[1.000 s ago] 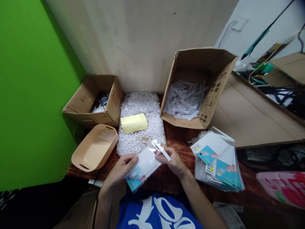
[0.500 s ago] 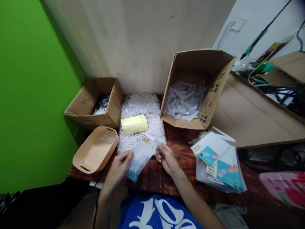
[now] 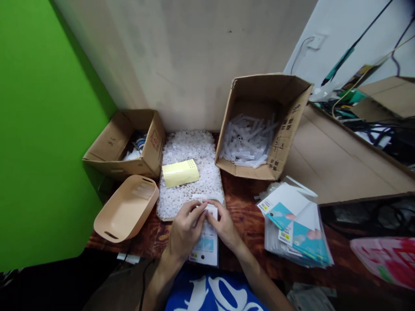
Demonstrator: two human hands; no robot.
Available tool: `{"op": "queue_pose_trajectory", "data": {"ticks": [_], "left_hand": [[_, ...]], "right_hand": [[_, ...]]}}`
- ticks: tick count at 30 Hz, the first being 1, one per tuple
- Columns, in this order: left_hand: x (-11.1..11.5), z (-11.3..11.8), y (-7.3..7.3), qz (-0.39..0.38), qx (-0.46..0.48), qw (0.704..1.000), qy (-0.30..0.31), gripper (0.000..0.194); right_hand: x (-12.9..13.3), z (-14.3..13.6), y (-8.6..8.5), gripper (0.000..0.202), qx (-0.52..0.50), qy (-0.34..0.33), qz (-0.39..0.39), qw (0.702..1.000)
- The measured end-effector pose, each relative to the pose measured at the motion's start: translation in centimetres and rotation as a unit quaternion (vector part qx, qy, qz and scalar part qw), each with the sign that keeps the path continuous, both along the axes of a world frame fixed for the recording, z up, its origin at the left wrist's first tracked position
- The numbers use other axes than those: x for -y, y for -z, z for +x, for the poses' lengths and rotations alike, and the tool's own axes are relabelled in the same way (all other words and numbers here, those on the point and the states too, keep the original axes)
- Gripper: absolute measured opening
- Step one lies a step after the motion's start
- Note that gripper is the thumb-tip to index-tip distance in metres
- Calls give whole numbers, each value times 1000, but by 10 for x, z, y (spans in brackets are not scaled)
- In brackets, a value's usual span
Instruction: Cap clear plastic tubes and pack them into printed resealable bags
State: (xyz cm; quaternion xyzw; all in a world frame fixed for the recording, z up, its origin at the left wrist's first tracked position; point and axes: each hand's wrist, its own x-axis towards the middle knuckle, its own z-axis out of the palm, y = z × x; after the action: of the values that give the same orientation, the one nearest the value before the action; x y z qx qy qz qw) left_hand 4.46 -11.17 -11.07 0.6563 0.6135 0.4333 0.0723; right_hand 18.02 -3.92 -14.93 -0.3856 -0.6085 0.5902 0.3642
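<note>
Head view: we pinch the packet (image 3: pixel 209 249) near its top.
Our left hand (image 3: pixel 184 226) and right hand (image 3: pixel 226 227) are nearly closed on it; thin plastic likely calls for light fingers.

Basket (image 3: pixel 123 214) left of packet (image 3: pixel 207 252)

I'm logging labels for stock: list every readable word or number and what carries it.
"1,000": stacked packets
"日期": large carton
"规格": large carton
Too small or blurred: the rest of the print on the stacked packets and large carton, the held packet, the small carton.
Cut off, not readable whole: white lettering on the blue shirt.
</note>
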Motion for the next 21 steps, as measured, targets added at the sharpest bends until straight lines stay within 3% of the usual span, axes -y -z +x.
{"op": "queue_pose_trajectory", "data": {"ticks": [3, 6, 13, 18, 21], "left_hand": [[-18, -1, -4, 7, 22, 999, 33, 22], [-30, 2, -2, 7, 34, 998, 48, 17], [-34, 3, 4, 31, 14, 996, 78, 12], [-37, 2, -7, 12, -51, 994, 98, 11], [-41, 2, -18, -44, 14, 994, 98, 12]], "right_hand": [[6, 5, 0, 30, 49, -20, 46, 998], [12, 7, -1, 15, 116, -37, 54, 991], [11, 13, -5, 9, 146, -56, 100, 982], [8, 16, -7, 14, 158, -80, 130, 976], [8, 16, -12, 20, 132, -101, 120, 979]]}}
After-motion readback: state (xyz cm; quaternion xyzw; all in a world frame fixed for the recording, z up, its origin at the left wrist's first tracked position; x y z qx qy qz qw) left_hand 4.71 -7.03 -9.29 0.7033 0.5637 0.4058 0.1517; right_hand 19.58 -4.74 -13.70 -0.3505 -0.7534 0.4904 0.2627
